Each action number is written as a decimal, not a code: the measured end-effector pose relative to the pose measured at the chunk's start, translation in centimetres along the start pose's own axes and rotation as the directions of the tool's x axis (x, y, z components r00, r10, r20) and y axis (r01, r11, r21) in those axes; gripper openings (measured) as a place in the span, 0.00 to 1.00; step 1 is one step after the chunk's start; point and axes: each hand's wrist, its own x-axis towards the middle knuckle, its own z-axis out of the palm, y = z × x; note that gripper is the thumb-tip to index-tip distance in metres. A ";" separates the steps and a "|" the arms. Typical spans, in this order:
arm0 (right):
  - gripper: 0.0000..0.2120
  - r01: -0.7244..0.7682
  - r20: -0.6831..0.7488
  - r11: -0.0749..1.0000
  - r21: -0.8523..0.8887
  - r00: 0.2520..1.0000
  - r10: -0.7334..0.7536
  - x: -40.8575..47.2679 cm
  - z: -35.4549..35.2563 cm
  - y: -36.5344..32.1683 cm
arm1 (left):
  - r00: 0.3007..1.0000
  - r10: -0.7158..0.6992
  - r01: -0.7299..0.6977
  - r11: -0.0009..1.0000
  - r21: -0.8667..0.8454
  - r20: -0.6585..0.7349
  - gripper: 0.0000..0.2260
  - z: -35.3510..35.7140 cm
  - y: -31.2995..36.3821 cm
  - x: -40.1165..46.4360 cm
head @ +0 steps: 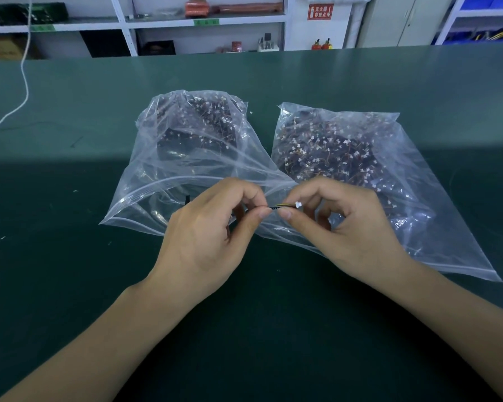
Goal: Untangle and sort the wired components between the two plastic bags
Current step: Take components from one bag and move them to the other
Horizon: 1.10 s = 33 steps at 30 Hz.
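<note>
Mid-sort, by the look of things, with most of the work left. Low in the centre of the frame, one wired component held level between both hands: left hand pinching the dark end between thumb and forefinger, other fingers curled; right hand pinching the coloured leads just short of the small white plug, remaining fingers loosely bent. Piece apparently free of any tangle, stretched straight above the overlapping bag mouths. Behind the left hand, the left bag, mouth gaping toward the viewer, dark contents heaped at its far end, mid-frame. Just beside it on the right, the right bag, lying flatter and packed with a dense snarl of thin wires and white plugs. Impossible to tell which bag is source and which is destination. Both on a green surface; a white cable trailing at upper left, shelving across the top edge.
</note>
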 end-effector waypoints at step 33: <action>0.13 0.178 0.028 0.947 -0.269 0.984 -0.177 0.7 -1.8 1.5 | 0.989 0.142 -0.139 0.986 0.088 -0.028 0.03 0.2 -0.3 0.1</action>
